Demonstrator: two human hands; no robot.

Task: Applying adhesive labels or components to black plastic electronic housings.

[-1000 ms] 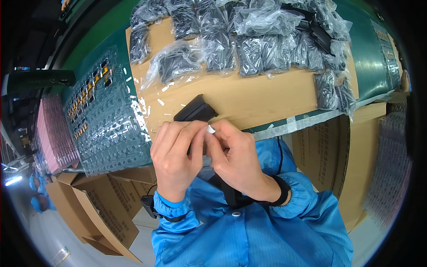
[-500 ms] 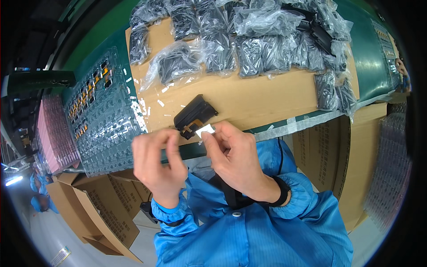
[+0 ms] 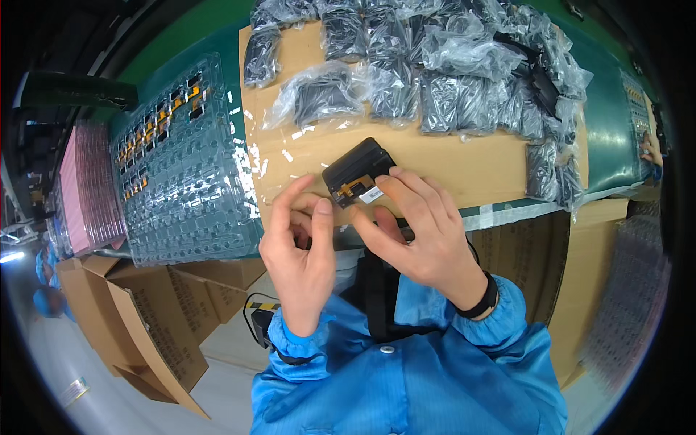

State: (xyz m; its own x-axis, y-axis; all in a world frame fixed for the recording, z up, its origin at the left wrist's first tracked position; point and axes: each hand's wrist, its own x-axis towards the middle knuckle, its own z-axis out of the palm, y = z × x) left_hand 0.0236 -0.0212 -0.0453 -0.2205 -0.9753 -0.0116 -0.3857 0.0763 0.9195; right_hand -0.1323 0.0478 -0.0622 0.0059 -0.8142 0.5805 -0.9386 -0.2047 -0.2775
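A black plastic housing (image 3: 359, 161) with an orange flex strip (image 3: 353, 187) lies tilted near the front edge of the cardboard. At its lower right a white label (image 3: 371, 194) rests against its surface. My right hand (image 3: 424, 235) grips the housing along that side, fingertips by the label and thumb at the near edge. Just left of the housing is my left hand (image 3: 299, 250), empty, thumb and index finger apart and the other fingers curled.
Bagged black parts (image 3: 391, 87) cover the far side of the cardboard sheet (image 3: 464, 163). White paper bits (image 3: 288, 155) are scattered at left. A clear blister tray (image 3: 185, 196) holds orange-and-black pieces. Open cartons (image 3: 156, 326) stand below the table.
The white label, pinched in my right hand before, now sits against the housing. My right hand has moved onto the housing. My left fingers have shifted beside it.
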